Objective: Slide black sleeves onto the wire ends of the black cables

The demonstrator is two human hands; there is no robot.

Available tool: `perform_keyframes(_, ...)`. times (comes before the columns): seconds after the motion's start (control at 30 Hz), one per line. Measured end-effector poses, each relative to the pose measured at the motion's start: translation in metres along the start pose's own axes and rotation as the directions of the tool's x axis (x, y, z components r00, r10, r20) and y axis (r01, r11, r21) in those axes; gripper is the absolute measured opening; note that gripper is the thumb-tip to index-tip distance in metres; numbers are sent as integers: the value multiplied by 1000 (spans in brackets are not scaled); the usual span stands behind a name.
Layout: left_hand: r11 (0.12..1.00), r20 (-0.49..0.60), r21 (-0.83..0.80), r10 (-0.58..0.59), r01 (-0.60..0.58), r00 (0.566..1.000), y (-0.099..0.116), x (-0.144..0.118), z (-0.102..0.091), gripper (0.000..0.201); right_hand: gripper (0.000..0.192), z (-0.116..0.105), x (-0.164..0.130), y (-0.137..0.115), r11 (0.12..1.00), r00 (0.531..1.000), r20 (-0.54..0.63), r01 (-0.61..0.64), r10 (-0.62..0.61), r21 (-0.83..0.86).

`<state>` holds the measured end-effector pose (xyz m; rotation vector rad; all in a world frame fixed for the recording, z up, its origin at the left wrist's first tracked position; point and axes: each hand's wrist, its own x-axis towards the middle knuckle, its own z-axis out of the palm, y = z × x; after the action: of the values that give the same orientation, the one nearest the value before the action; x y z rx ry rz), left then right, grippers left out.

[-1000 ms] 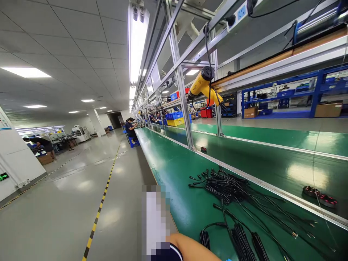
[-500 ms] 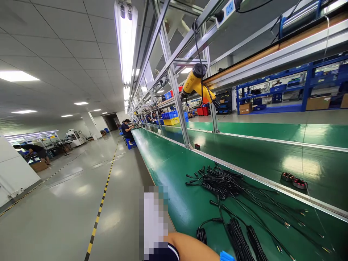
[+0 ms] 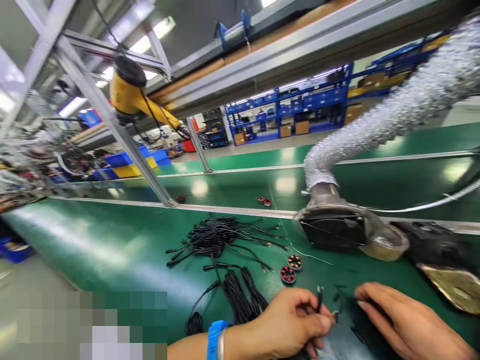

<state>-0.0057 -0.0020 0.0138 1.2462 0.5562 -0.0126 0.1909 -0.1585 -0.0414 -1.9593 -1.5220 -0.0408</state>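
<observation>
The left hand (image 3: 292,320), blue band at its wrist, pinches a thin black cable end (image 3: 320,296) upright, fingertips clenched to steady it. At three o'clock, the right hand (image 3: 397,320) rests flat and loose on the green bench mat (image 3: 112,245), holding nothing. At eleven o'clock lies a tangled pile of black leads (image 3: 221,235); two small red-studded round parts (image 3: 291,268) sit between. Farther at one o'clock stands a silver ribbed extraction hose (image 3: 378,125), mouth toward the work, likely for fumes.

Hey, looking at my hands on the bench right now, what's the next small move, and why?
Probably bring the right hand in to the upright cable end pinched by the left hand. The right hand lies open on the green bench just beside it, and the bundle of black cables lies farther off.
</observation>
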Motion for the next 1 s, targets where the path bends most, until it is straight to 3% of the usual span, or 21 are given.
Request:
perform_keyframes(0.07, 999, -33, 0, 32, -32, 999, 4, -4, 1, 62, 24, -13, 4, -19, 998, 982, 181, -55, 49, 31)
perform_keyframes(0.17, 999, -50, 16, 50, -50, 997, 4, -5, 3, 59, 21, -25, 11, -55, 987, 920, 388, -112, 60, 113)
perform_keyframes(0.23, 997, -28, 43, 62, -60, 998, 2, -4, 5, 55, 19, -29, 12, -76, 977, 891, 453, -121, 28, 177)
perform_keyframes(0.33, 993, 6, 93, 72, -72, 997, 2, -3, 5, 50, 18, -34, 13, -93, 956, 908, 419, -143, 24, 255)
perform_keyframes(0.47, 990, 7, 129, 58, -59, 998, 4, -4, 5, 49, 19, -47, 18, -95, 926, 941, 325, -203, 94, 317)
perform_keyframes(0.7, 986, -26, 154, 74, -69, 997, 6, -6, 6, 48, 13, -55, 23, -95, 904, 933, 346, -231, 101, 359)
perform_keyframes(1.0, 983, -32, 173, 75, -69, 997, 7, -7, 8, 48, 14, -58, 23, -94, 923, 949, 291, -218, 125, 316)
